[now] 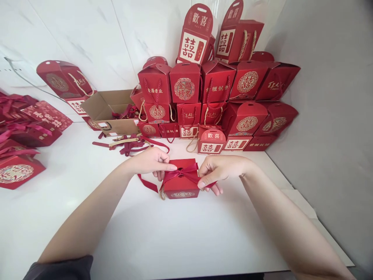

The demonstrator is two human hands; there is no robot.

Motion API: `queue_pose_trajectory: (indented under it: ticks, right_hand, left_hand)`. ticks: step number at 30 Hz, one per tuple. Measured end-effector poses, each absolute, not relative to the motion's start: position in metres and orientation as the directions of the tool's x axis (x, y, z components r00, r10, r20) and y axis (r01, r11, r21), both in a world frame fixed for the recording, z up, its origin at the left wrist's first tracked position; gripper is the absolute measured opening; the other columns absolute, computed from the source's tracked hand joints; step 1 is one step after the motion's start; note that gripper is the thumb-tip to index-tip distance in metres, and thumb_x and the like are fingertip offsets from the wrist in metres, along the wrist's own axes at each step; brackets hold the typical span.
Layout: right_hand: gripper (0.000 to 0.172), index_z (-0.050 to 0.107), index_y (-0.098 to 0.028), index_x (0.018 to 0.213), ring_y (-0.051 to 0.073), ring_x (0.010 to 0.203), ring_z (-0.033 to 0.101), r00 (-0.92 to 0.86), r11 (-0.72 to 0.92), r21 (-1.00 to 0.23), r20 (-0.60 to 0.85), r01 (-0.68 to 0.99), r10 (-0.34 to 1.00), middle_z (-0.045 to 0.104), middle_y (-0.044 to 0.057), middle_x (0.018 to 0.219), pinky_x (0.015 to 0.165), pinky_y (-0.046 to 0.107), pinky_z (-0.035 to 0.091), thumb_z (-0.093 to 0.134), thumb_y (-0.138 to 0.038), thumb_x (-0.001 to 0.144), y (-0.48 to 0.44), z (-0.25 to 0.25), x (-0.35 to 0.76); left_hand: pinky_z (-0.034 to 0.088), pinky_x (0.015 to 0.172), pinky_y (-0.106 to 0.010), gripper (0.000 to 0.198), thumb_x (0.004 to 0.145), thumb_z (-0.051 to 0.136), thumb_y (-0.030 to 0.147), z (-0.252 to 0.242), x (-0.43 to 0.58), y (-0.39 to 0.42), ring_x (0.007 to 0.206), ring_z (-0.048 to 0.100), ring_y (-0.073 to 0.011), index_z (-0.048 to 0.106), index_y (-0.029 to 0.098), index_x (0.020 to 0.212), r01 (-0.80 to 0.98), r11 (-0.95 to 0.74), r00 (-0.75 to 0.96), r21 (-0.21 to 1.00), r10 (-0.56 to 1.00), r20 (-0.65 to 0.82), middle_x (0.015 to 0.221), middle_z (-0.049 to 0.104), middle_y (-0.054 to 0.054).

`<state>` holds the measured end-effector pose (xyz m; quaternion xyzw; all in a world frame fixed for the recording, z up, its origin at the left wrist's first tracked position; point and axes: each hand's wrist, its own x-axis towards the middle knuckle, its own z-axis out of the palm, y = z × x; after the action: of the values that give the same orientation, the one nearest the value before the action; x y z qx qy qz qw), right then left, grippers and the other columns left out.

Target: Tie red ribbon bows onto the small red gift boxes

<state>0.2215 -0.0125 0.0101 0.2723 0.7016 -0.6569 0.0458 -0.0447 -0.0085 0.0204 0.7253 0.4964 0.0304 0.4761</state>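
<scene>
A small red gift box (183,190) with a gold round emblem on its front sits on the white table. Dark pink ribbon (181,172) is tied in a bow across its top, over a dark round hole. My left hand (159,165) is closed at the bow's left side, its thumb lying along the ribbon by the box's top. On the other side my right hand (218,173) pinches the ribbon between thumb and fingers near the box's right edge. A loose ribbon tail curves out on the left, and a bit of twisted cord shows at the lower left corner.
Behind, many red gift boxes (186,87) are stacked against the wall. An open cardboard box (116,126) holds dark red ribbon pieces, with more ribbon strips (131,146) lying before it. Finished-looking boxes with bows (17,169) stand at the left. A grey wall bounds the right.
</scene>
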Motion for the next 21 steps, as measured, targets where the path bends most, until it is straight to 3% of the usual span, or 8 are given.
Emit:
queue_pose_trajectory:
  ticks: [6,9,11,14,16,18,21]
  right_hand:
    - [0.029,0.064,-0.015,0.068,0.012,0.049,0.064,-0.821,0.034,-0.849,-0.499,0.527,0.277,0.065,-0.002,0.051,0.054,0.021,0.048,0.066,-0.041,0.081,-0.015,0.008,0.223]
    - [0.025,0.066,-0.015,0.070,0.014,0.057,0.067,-0.777,0.034,-0.797,-0.577,0.603,0.251,0.067,-0.001,0.056,0.060,0.023,0.050,0.069,-0.039,0.076,-0.011,0.000,0.223]
    - [0.022,0.070,-0.015,0.074,0.017,0.066,0.069,-0.719,0.122,-0.722,-0.629,0.681,0.295,0.070,0.001,0.064,0.060,0.023,0.049,0.073,-0.037,0.070,-0.009,-0.004,0.225]
    - [0.020,0.075,-0.018,0.085,0.019,0.078,0.068,-0.668,0.330,-0.586,-0.585,0.740,0.459,0.074,0.002,0.081,0.058,0.022,0.043,0.070,-0.027,0.067,-0.007,-0.002,0.229]
    - [0.023,0.075,-0.019,0.089,0.020,0.080,0.067,-0.686,0.405,-0.557,-0.530,0.725,0.499,0.075,0.001,0.087,0.058,0.022,0.042,0.065,-0.023,0.070,-0.009,0.002,0.231]
    - [0.026,0.075,-0.020,0.094,0.020,0.084,0.067,-0.745,0.427,-0.613,-0.497,0.665,0.446,0.075,0.001,0.091,0.062,0.023,0.044,0.060,-0.019,0.072,-0.013,0.006,0.228]
    - [0.033,0.072,-0.020,0.102,0.019,0.091,0.068,-0.842,0.422,-0.729,-0.440,0.538,0.313,0.075,0.002,0.100,0.070,0.023,0.047,0.058,-0.015,0.073,-0.026,0.012,0.217]
  left_hand:
    - [0.048,0.055,-0.024,0.047,0.071,0.071,0.057,0.015,-0.043,-0.004,0.053,0.058,-0.0120,0.049,0.017,0.058,0.695,-0.101,0.531,0.712,0.738,-0.415,0.053,0.057,0.002]
    - [0.036,0.048,-0.021,0.051,0.066,0.074,0.057,0.016,-0.043,-0.005,0.050,0.049,-0.0094,0.044,0.017,0.056,0.719,-0.204,0.535,0.664,0.772,-0.342,0.051,0.047,0.004]
    - [0.031,0.046,-0.022,0.049,0.064,0.076,0.055,0.023,-0.046,-0.007,0.050,0.045,-0.0088,0.045,0.017,0.058,0.734,-0.263,0.551,0.626,0.770,-0.323,0.052,0.046,0.005]
    - [0.040,0.053,-0.023,0.038,0.066,0.076,0.049,0.043,-0.056,-0.015,0.060,0.056,-0.0123,0.058,0.020,0.083,0.736,-0.228,0.570,0.637,0.716,-0.403,0.069,0.061,0.002]
    - [0.047,0.064,-0.025,0.052,0.069,0.074,0.049,0.056,-0.061,-0.023,0.077,0.064,-0.0167,0.056,0.026,0.112,0.736,-0.191,0.547,0.649,0.732,-0.406,0.092,0.068,-0.002]
    - [0.049,0.076,-0.029,0.062,0.074,0.067,0.055,0.065,-0.060,-0.034,0.095,0.065,-0.0210,0.048,0.030,0.128,0.771,-0.190,0.461,0.607,0.825,-0.328,0.108,0.066,-0.005]
    - [0.048,0.081,-0.035,0.068,0.076,0.054,0.071,0.063,-0.042,-0.053,0.103,0.063,-0.0289,0.051,0.026,0.127,0.886,-0.173,0.278,0.429,0.940,-0.195,0.113,0.066,-0.010]
